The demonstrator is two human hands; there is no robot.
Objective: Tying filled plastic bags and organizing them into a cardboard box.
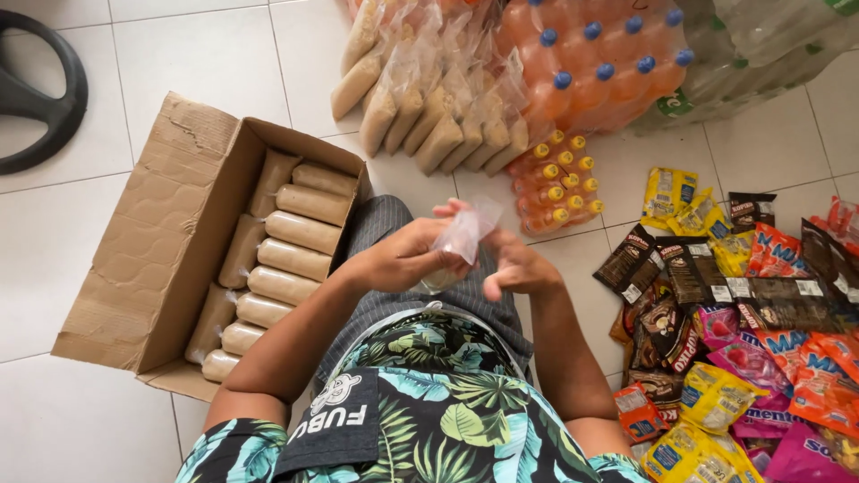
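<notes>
A small shop's tiled floor, stocked with bottled drinks and snack packets.

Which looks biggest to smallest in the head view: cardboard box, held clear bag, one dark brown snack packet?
1. cardboard box
2. clear bag in both hands
3. dark brown snack packet, about alike to the bag, nearer camera; unsure.

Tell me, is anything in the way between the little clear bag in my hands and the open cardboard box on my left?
Nothing visible blocks it. The clear bag sits between your left hand and right hand, above your lap. The cardboard box lies open just beyond your left forearm, its near corner touching your knee, already holding filled bags in rows.
</notes>
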